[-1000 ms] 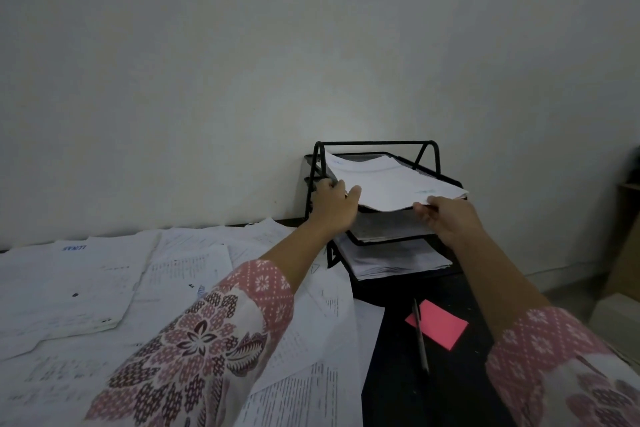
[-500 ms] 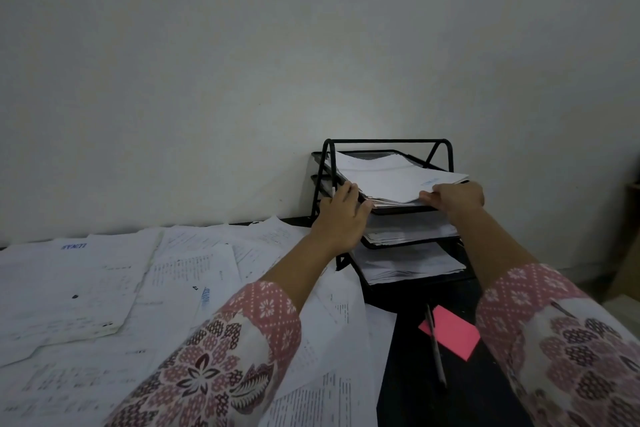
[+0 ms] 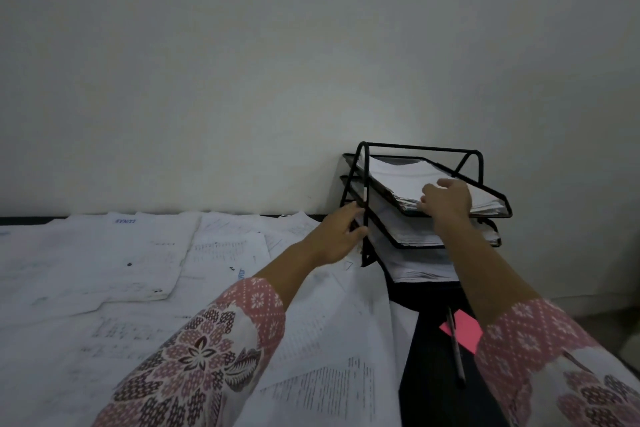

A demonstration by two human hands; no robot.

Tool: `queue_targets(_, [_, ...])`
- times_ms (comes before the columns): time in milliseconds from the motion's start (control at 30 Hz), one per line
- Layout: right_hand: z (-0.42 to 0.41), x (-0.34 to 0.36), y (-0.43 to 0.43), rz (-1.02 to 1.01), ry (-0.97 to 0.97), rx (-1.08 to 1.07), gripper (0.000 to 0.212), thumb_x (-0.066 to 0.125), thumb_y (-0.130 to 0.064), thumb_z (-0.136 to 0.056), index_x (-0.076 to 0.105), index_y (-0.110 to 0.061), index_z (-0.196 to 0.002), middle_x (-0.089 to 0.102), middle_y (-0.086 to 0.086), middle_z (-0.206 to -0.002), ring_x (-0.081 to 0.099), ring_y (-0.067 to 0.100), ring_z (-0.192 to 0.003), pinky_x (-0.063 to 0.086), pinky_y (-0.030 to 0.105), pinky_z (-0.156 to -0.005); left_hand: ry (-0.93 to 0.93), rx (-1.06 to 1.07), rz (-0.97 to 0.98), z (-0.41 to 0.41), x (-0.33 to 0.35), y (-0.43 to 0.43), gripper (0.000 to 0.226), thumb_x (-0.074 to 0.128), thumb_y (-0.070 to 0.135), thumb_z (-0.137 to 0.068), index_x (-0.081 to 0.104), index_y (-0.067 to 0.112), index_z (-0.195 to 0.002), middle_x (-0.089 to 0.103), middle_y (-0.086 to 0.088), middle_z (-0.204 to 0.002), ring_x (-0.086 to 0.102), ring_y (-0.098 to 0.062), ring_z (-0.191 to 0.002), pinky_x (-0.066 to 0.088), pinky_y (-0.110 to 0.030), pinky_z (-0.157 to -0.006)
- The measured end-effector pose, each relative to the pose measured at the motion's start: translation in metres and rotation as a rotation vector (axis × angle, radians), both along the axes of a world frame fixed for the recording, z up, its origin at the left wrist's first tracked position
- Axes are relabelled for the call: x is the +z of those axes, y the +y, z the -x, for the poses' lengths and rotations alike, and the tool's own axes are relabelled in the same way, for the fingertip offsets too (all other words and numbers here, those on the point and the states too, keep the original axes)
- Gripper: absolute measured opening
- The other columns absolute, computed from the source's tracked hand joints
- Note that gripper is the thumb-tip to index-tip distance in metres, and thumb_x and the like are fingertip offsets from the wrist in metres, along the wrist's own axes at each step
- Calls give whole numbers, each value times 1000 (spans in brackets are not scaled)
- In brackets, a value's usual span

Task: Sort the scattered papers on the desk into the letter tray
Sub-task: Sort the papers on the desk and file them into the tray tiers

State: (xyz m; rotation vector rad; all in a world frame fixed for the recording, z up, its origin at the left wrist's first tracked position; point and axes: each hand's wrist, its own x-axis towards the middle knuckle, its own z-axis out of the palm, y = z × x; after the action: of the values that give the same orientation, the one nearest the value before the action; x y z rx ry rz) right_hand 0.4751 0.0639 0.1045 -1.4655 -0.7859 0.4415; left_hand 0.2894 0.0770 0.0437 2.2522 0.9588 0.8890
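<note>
My left hand (image 3: 341,236) grips the letter tray (image 3: 420,148) upright, to steady it, I judge. My right hand (image 3: 448,199) rests on the top-tier stack (image 3: 398,177) (pinching or pressing, I cannot tell). Scattered papers (image 3: 138,270) remain on the desk (image 3: 426,340).

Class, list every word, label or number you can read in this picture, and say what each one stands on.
"LUNAS", probably: blue stamp, upside down to the camera, on a far sheet of the scattered papers.
Printed lines on the scattered papers: too small and blurred to read.
The filed papers in the letter tray: no legible text.
</note>
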Motion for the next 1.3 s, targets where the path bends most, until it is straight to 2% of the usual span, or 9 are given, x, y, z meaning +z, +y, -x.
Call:
queue_targets(100, [41, -4, -6, -13, -93, 96, 33, 53, -6, -88, 50, -5, -121, 54, 3, -83, 59, 24, -86, 54, 43, -85, 9, 99, 4, 39, -14, -8, 41, 46, 19, -99, 41, 6, -138, 42, -7, -142, 42, -15, -124, 30, -6, -88])
queue_targets(233, [91, -24, -6, 16, -164, 261, 17, 56, -10, -89, 55, -12, -105, 62, 9, -95, 61, 27, -94, 53, 46, -87, 48, 252, 13, 96, -34, -11, 39, 49, 26, -97, 48, 13, -133, 49, -4, -136, 48, -17, -121, 34, -16, -92])
queue_targets(433, [174, -77, -7, 165, -189, 475, 14, 62, -15, -86, 54, -13, -97, 62, 13, -100, 61, 28, -93, 52, 47, -89, 115, 464, -11, 196, -62, -28, 28, 57, 19, -92, 59, 13, -120, 61, -3, -121, 55, -15, -111, 36, -16, -89])
queue_targets(667, [244, -126, -17, 304, -391, 617, 28, 62, -19, -88, 59, -5, -113, 62, 11, -112, 55, 18, -95, 46, 29, -84, 190, 674, -28, 277, -89, -43, 27, 61, 17, -88, 63, 14, -116, 61, -5, -120, 54, -21, -113, 41, -28, -93])
queue_targets(767, [263, -139, -18, 334, -522, 651, 30, 62, -21, -89, 59, -4, -113, 60, 7, -120, 56, 18, -106, 40, 21, -81, 247, 781, -40, 297, -99, -46, 28, 61, 23, -89, 63, 17, -116, 59, -3, -126, 51, -21, -117, 39, -31, -96])
queue_targets(900, [283, -155, -15, 387, -750, 593, 42, 65, -43, -83, 62, -11, -111, 60, 7, -113, 55, 23, -108, 48, 34, -90, 232, 941, -105, 318, -107, -48, 30, 57, 31, -90, 65, 16, -115, 59, -2, -126, 51, -21, -117, 40, -36, -97])
queue_targets(1000, [292, -161, -16, 412, -909, 512, 50, 62, -54, -80, 60, -14, -110, 52, 4, -113, 47, 22, -109, 45, 34, -89, 300, 1089, -107, 333, -106, -44, 34, 50, 35, -94, 60, 16, -120, 53, -6, -130, 46, -24, -120, 37, -38, -99])
queue_targets(1200, [296, -165, -11, 412, -964, 502, 56, 64, -58, -77, 54, -14, -112, 48, 4, -116, 43, 22, -111, 41, 32, -89, 512, 1344, 265, 380, -100, -27, 68, 43, 60, -88, 37, 10, -135, 35, -18, -141, 30, -35, -132, 20, -48, -111])
queue_targets(1300, [297, -160, -8, 469, -958, 522, 57, 65, -57, -77, 53, -15, -114, 47, 6, -119, 42, 24, -114, 40, 33, -90, 590, 1355, 267, 387, -107, -26, 75, 40, 69, -84, 40, 10, -131, 39, -16, -136, 35, -33, -127, 24, -45, -108])
